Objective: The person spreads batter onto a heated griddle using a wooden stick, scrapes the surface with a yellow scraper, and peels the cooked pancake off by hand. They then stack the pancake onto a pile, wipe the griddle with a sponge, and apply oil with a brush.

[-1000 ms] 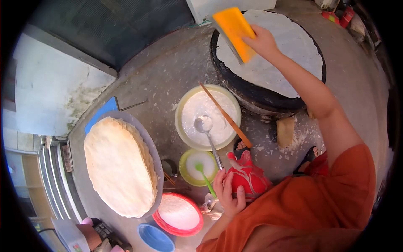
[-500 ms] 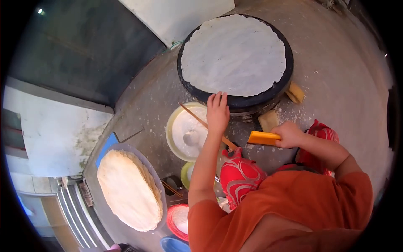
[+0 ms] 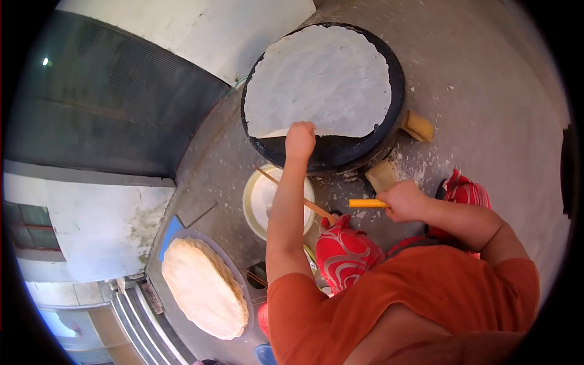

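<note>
A large, thin white pancake (image 3: 322,79) covers most of the round black griddle (image 3: 331,152). My left hand (image 3: 300,139) is closed on the pancake's near edge, which is lifted slightly off the griddle. Well below and to the right of the griddle, my right hand (image 3: 403,201) grips a yellow scraper (image 3: 367,203), seen edge-on and pointing left. Under my left forearm stands a pale tub (image 3: 252,210) of white batter, with a wooden stick (image 3: 319,210) across it.
A tall stack of finished pancakes (image 3: 204,289) lies on a round tray at the lower left, beside a blue board (image 3: 170,234). Two yellowish blocks (image 3: 418,126) stick out by the griddle's base. A white wall (image 3: 182,30) rises behind it.
My left hand has gone from resting at the griddle's near rim to gripping the pancake's edge, which has come up a little. The scraper in my right hand has turned edge-on.
</note>
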A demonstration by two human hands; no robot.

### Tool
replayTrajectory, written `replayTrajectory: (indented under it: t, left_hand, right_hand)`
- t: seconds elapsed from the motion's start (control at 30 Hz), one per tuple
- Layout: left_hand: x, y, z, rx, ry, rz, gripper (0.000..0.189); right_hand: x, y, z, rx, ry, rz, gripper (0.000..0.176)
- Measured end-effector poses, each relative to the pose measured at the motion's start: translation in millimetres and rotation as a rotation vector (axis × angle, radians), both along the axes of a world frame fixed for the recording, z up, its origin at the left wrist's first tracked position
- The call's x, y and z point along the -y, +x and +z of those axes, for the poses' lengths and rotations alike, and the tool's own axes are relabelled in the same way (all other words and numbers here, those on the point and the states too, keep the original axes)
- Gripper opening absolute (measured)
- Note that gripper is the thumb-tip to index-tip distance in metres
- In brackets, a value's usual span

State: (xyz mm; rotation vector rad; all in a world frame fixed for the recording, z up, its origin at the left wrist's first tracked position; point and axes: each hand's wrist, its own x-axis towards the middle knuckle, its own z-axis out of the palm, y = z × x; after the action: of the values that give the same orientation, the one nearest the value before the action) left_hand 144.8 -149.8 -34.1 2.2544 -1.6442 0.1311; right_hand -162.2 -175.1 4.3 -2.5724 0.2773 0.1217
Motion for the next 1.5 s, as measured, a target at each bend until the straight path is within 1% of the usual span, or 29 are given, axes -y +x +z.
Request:
replayTrajectory:
  t: [0.03,0.07,0.1,0.13,0.17,0.2,0.23,0.27,0.33,0.37,0.43,0.5,0.57,0.67,0.77,0.83,0.9,0.97,1.0,1.03,1.1,1.13,1.17,1.2,1.23,1.3,1.37,1.43,1.5]
  left_hand:
    - [2.1,5.3,3.2,-0.042,-0.083,-0.019,0.009]
    - [2.5,10.6,6.1,-0.116,-0.088,-0.006,0.011]
    - [0.8,13.5,5.4,-0.116,-0.086,-0.007,0.011]
    - [-2.1,15.7,3.8,-0.173,-0.117,0.030,0.012]
    - [-4.4,17.4,1.9,-0.230,-0.149,0.068,0.013]
    - [-6.8,17.6,0.0,-0.231,-0.149,0.071,0.013]
    - [-10.1,16.8,-3.3,-0.291,-0.149,0.120,0.013]
    - [-14.2,16.0,-7.2,-0.351,-0.144,0.167,0.014]
    - [-18.7,16.1,-13.6,-0.381,-0.161,0.175,0.014]
    - [-20.1,16.8,-15.8,-0.406,-0.182,0.180,0.015]
    - [-21.4,15.6,-11.6,-0.439,-0.188,0.185,0.015]
    - [-19.8,16.5,-5.4,-0.472,-0.186,0.194,0.015]
    - [-13.4,20.3,-1.4,-0.384,-0.154,0.122,0.015]
    - [-1.3,27.3,3.6,-0.343,-0.187,0.142,0.015]
    - [7.9,35.2,13.2,-0.365,-0.216,0.132,0.013]
    - [12.0,40.4,15.5,-0.370,-0.212,0.146,0.013]
    - [15.9,45.0,15.7,-0.380,-0.202,0.154,0.013]
    - [18.4,54.7,17.2,-0.385,-0.203,0.215,0.016]
    - [19.6,58.1,19.1,-0.378,-0.241,0.221,0.017]
    - [21.9,58.7,24.5,-0.377,-0.240,0.223,0.017]
    - [27.7,61.3,35.1,-0.406,-0.326,0.212,0.017]
    - [31.9,63.2,39.1,-0.399,-0.329,0.208,0.017]
    - [35.9,64.2,41.8,-0.339,-0.347,0.159,0.017]
    - [39.8,64.0,45.2,-0.280,-0.365,0.110,0.016]
    - [44.3,63.9,48.3,-0.278,-0.370,0.110,0.016]
    - [49.2,60.5,55.5,-0.154,-0.349,0.045,0.014]
    - [53.0,55.4,67.8,-0.114,-0.384,0.038,0.012]
    - [54.1,48.1,85.8,-0.072,-0.428,0.033,0.010]
    - [50.4,36.9,104.5,0.062,-0.493,-0.016,0.007]
  right_hand:
    - [1.2,-0.7,-0.2,0.041,0.010,-0.005,0.020]
    - [3.4,-1.0,-0.1,0.042,0.010,-0.009,0.020]
    - [5.8,-0.8,0.1,0.096,-0.002,-0.036,0.022]
    - [8.1,0.3,0.4,0.150,-0.014,-0.063,0.024]
    - [10.9,2.2,4.4,0.150,-0.014,-0.063,0.024]
    - [13.8,5.1,11.2,0.255,-0.075,-0.070,0.024]
    - [16.9,9.7,15.2,0.356,-0.133,-0.073,0.024]
    - [20.1,17.1,13.2,0.352,-0.128,-0.069,0.024]
    - [27.5,35.8,3.4,0.469,-0.391,0.068,0.022]
    - [28.4,46.5,-5.1,0.468,-0.391,0.069,0.022]
    - [30.8,72.3,-20.7,0.600,-0.468,0.119,0.018]
    - [32.6,98.7,-25.7,0.586,-0.466,0.107,0.016]
    - [38.5,125.8,-29.3,0.590,-0.463,0.080,0.011]
    - [54.3,153.5,-24.1,0.560,-0.503,-0.032,0.007]
    - [35.8,151.7,-15.8,0.494,-0.441,-0.024,0.006]
    - [17.3,144.8,-24.3,0.589,-0.447,0.153,0.008]
    - [17.3,150.2,-29.6,0.614,-0.455,0.171,0.009]
    - [34.6,168.3,-26.8,0.588,-0.495,0.118,0.009]
    - [45.0,179.1,-29.8,0.631,-0.484,0.059,0.008]
    - [54.7,187.2,-26.3,0.572,-0.531,0.011,0.008]
    - [60.7,198.0,-24.0,0.560,-0.529,-0.025,0.008]
    - [55.4,198.4,-22.9,0.551,-0.498,0.021,0.008]
    - [45.3,195.9,-23.1,0.539,-0.466,0.068,0.008]
    - [37.6,193.9,-23.0,0.568,-0.430,0.165,0.010]
    - [30.1,196.8,-30.2,0.635,-0.414,0.211,0.012]
    - [33.4,208.6,-32.7,0.583,-0.466,0.155,0.011]
    - [57.2,226.1,-32.5,0.554,-0.473,0.006,0.011]
    - [84.8,233.8,-28.3,0.460,-0.524,-0.156,0.011]
    - [104.5,220.6,-26.3,0.517,-0.574,-0.231,0.012]
